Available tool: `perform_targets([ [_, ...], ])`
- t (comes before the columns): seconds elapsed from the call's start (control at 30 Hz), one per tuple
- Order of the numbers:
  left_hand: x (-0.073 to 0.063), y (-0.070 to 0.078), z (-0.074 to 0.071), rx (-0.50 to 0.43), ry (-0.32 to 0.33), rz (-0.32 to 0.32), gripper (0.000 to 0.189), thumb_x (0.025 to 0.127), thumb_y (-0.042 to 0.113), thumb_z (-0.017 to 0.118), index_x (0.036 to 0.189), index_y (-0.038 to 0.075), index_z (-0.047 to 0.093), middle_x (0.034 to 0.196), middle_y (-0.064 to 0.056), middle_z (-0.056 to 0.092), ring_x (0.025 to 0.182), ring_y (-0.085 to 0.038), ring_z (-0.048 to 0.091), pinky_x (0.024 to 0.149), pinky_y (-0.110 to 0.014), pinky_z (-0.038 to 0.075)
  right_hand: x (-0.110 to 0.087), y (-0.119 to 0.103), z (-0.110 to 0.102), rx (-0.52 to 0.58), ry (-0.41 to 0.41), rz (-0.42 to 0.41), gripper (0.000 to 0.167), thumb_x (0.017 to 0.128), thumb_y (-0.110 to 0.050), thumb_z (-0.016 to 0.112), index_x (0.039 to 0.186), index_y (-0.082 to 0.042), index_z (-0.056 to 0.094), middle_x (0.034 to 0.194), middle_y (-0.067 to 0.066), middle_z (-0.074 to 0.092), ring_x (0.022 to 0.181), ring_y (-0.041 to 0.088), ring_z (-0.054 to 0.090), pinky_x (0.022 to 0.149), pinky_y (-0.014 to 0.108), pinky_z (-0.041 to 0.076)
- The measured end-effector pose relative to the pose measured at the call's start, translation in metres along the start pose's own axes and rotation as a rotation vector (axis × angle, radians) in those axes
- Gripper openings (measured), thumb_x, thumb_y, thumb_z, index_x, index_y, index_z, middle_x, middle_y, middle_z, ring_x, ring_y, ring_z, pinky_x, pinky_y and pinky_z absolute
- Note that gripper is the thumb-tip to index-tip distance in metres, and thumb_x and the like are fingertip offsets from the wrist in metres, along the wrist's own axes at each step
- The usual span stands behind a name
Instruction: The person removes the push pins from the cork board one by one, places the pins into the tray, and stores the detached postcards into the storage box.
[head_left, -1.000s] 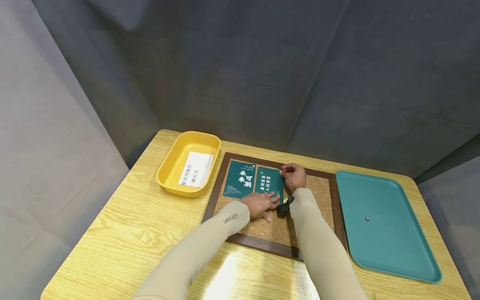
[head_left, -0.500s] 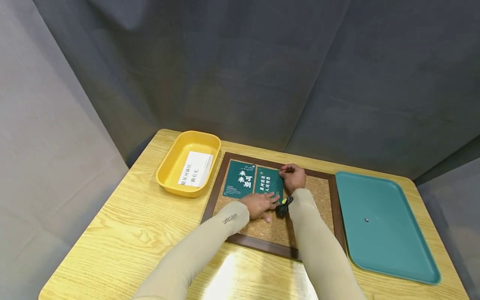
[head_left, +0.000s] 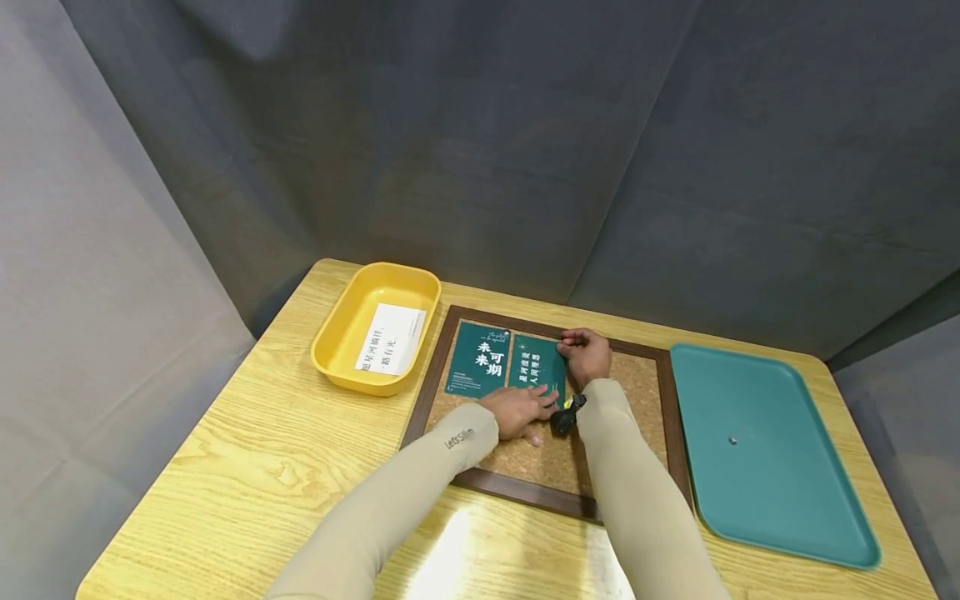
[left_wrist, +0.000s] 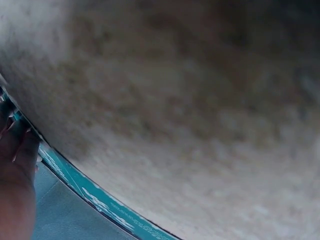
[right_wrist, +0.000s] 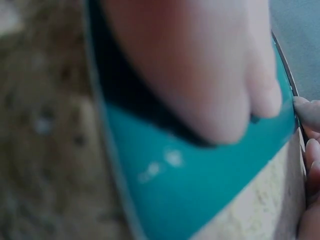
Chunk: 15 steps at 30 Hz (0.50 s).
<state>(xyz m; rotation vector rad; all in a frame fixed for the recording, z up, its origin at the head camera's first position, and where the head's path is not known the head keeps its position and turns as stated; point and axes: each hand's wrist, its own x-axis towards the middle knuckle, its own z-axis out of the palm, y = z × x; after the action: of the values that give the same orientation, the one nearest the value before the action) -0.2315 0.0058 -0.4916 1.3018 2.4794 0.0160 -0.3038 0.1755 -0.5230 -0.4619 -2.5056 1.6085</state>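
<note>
Two dark green cards with white lettering lie side by side on a framed cork board (head_left: 630, 375). My left hand (head_left: 517, 411) rests flat on the lower edge of the right-hand card (head_left: 534, 362), fingers spread. At that card's upper right corner, my right hand (head_left: 588, 354) has curled fingers pinching what seems a small pushpin, mostly covered by the fingertips. In the right wrist view a tiny dark bit shows under the fingertips (right_wrist: 220, 120), above the green card (right_wrist: 200, 185). The left-hand card (head_left: 477, 360) has a small pin near its upper right corner.
Left of the board stands a yellow bin (head_left: 330, 350) holding a white lettered card (head_left: 392, 337). A teal tray (head_left: 772, 492) lies to the right with one small pin (head_left: 732, 441) on it. Dark curtain (head_left: 480, 150) hangs behind the wooden table (head_left: 247, 467).
Both hands stay nearly in place on the right-hand card. The right fingertips have shifted slightly, and a white spot seen by them a second ago is now covered.
</note>
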Motion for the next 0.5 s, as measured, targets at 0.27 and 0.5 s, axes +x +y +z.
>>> perform_targets([
  [0.27,0.0013,-0.0006,0.0010,-0.002,-0.001,-0.006,0.071,0.087,0.050,0.055,0.149,0.021,0.038,0.159,0.003,0.022,0.145,-0.017,0.020,0.113,-0.034,0.030,-0.0021,-0.0013,0.0001,-0.012,0.009,-0.004,0.011,0.089,-0.004,0.068,0.099,-0.003,0.072,0.089,0.011,0.067,0.080,0.020,0.061,0.070,0.030,0.050],
  [0.5,0.0005,-0.0013,0.0004,-0.007,-0.002,-0.001,0.071,0.088,0.050,0.055,0.150,0.021,0.037,0.159,0.003,0.021,0.146,-0.017,0.019,0.113,-0.034,0.030,-0.0008,-0.0010,0.0004,-0.007,-0.002,0.029,0.011,0.090,-0.005,0.067,0.099,-0.004,0.073,0.091,0.011,0.066,0.081,0.020,0.060,0.071,0.029,0.050],
])
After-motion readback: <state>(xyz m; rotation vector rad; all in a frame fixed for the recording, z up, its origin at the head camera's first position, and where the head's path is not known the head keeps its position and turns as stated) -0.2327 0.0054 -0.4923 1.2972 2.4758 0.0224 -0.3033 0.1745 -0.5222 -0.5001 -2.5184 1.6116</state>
